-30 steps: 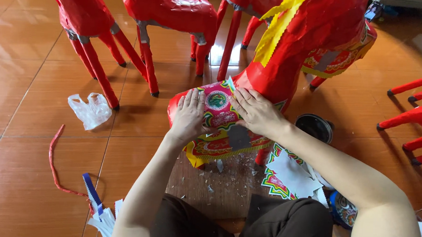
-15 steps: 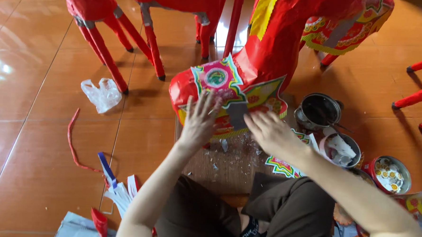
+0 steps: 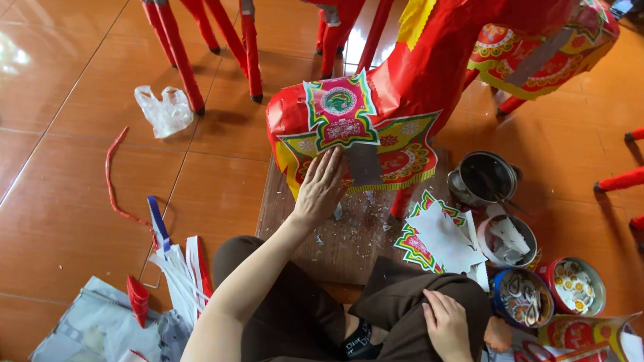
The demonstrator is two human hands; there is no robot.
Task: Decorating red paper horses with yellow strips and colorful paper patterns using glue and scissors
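A red paper horse (image 3: 421,77) stands on a wooden board (image 3: 348,240) in front of me, its head (image 3: 339,131) covered with colourful patterned paper panels. My left hand (image 3: 322,184) lies flat against the lower front of that head, fingers spread, next to a grey paper strip (image 3: 365,165). My right hand (image 3: 449,328) rests palm down on my dark brown trouser leg, holding nothing.
Round tins (image 3: 483,177) with paper cut-outs (image 3: 574,285) sit at the right beside a stack of patterned paper pieces (image 3: 439,237). More red horse legs (image 3: 190,45) stand behind. A crumpled plastic bag (image 3: 164,110), a red strip (image 3: 112,179) and paper strips (image 3: 177,265) lie on the left floor.
My right hand has left the horse's head and dropped onto my lap. My left hand stays pressed on the head. The view has shifted, showing more tins at the right.
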